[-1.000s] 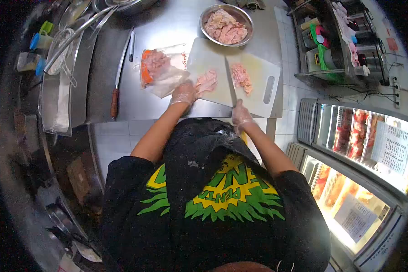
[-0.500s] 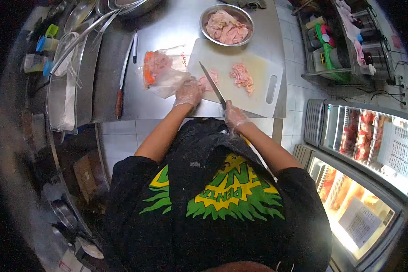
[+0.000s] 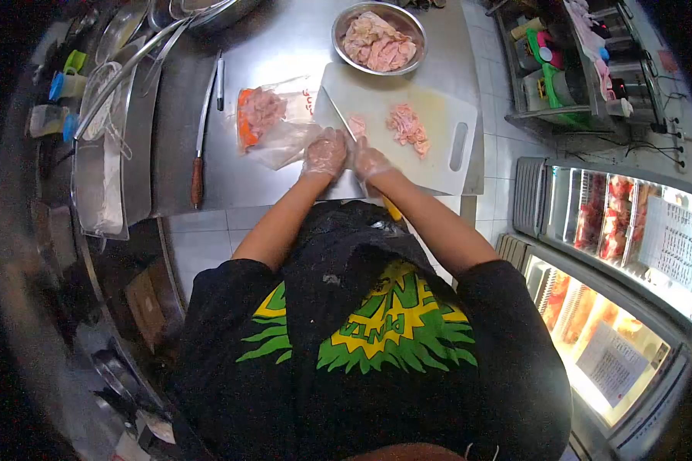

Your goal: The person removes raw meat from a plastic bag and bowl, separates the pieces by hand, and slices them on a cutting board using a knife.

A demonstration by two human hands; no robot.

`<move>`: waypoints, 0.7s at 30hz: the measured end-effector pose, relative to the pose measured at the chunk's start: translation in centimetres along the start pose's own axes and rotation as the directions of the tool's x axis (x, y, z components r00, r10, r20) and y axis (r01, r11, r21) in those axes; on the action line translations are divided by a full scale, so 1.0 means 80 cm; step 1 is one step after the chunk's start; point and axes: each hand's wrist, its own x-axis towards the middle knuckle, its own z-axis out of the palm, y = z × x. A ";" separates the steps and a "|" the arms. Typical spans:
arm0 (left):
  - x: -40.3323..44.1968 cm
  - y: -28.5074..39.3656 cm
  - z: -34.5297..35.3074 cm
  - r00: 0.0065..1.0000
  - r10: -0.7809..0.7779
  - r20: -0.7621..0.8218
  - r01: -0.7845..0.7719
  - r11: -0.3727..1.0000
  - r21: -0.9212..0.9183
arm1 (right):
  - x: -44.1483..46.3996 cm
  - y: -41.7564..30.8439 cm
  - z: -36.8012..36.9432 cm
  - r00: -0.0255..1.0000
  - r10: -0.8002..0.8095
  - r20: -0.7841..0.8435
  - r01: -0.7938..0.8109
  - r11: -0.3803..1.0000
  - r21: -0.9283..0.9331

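Note:
My right hand [image 3: 371, 160], in a clear plastic glove, is closed on a knife [image 3: 338, 112] whose blade points up and left over the cutting board [image 3: 446, 115]. My gloved left hand [image 3: 325, 154] is close beside it at the board's left edge, its fingers curled; what they hold is hidden. A small piece of pale pink meat [image 3: 357, 125] shows just right of the blade. Further right on the board lies a pile of cut meat [image 3: 409, 131]. To the left, an open plastic bag [image 3: 288, 134] holds more pink meat [image 3: 263, 113].
A steel bowl of meat [image 3: 378, 42] stands behind the board. Left of the bag lie a sharpening rod with a wooden handle [image 3: 197, 180] and a pen [image 3: 220, 83]. A metal tray [image 3: 138, 154] is at the left; lit fridges [image 3: 615, 223] stand right.
My right hand and the knife have moved left, close to my left hand. Less of the left meat piece shows beside the blade than before.

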 end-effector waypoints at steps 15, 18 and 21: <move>0.000 0.002 -0.049 0.966 -0.022 0.258 0.010 0.999 0.049 | -0.089 0.060 -0.055 0.912 0.403 0.077 -0.408 0.910 0.075; 0.011 -0.011 -0.024 0.939 -0.068 0.336 0.064 0.998 0.022 | -0.101 0.064 -0.066 0.953 0.301 0.044 -0.298 0.952 -0.072; -0.003 0.003 -0.067 0.924 -0.031 0.381 0.026 0.999 0.019 | -0.101 0.072 -0.050 0.968 0.250 -0.007 -0.249 0.961 -0.119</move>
